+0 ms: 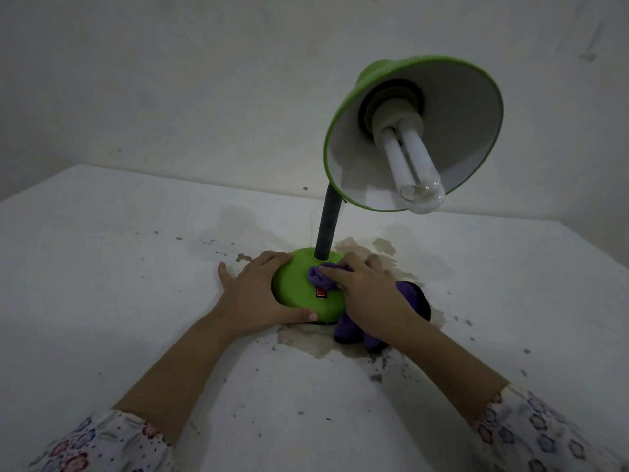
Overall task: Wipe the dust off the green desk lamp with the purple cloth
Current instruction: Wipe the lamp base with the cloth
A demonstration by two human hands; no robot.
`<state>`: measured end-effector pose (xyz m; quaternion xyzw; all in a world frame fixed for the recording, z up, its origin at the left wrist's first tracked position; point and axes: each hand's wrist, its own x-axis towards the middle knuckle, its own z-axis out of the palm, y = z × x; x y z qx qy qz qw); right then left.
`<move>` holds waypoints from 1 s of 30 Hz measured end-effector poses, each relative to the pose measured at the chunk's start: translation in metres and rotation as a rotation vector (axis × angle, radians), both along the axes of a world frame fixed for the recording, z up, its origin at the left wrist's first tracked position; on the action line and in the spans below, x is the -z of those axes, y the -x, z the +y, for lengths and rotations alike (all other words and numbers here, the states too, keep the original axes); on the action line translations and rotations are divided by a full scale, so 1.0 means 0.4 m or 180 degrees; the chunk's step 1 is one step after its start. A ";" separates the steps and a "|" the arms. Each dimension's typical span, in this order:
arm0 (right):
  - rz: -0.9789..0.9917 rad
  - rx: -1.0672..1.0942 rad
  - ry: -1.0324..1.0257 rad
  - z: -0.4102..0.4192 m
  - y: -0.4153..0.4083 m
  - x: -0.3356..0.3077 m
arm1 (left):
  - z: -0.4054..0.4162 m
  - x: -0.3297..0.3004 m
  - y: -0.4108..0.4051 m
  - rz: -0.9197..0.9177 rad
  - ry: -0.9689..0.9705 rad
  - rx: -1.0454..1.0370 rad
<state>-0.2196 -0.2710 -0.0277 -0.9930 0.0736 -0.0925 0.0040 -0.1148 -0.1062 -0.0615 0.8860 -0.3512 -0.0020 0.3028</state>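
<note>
The green desk lamp (308,284) stands on the white worktop (102,267), nearer its far edge than the near one, with its round base toward the person and its shade (343,131) tipped up and forward so the bulb (412,172) faces the camera. The step in hand looks to be the wiping of the base. The right hand (369,291) presses a bunched fold of the purple cloth (321,275) onto the top of the base, just beside the foot of the dark flexible neck (325,229) and above the red switch (320,293); its fingers lie curled over the cloth, and the rest of the cloth trails out from under the palm toward the near edge. The left hand (262,294) is spread wide around the left side of the base, thumb along the near rim, steadying it.

Only 1 patch of the base is under the cloth, so much of the task seems left. The next move likely calls for sweeping round the neck and over the switch without pressing it, then up the neck to the shade. Brown stains (360,250) and dark specks mark the worktop around the lamp.
</note>
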 end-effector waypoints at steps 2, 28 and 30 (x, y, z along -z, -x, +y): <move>-0.0014 0.0016 0.0046 0.013 -0.002 0.003 | 0.003 0.000 -0.001 0.0002 0.0032 -0.0030; -0.0023 0.0218 -0.0041 0.023 0.002 0.009 | 0.008 0.001 -0.013 -0.0094 0.0332 0.0197; -0.0094 0.0191 0.0050 0.036 -0.040 0.001 | 0.010 -0.002 -0.016 -0.0003 0.0386 0.0253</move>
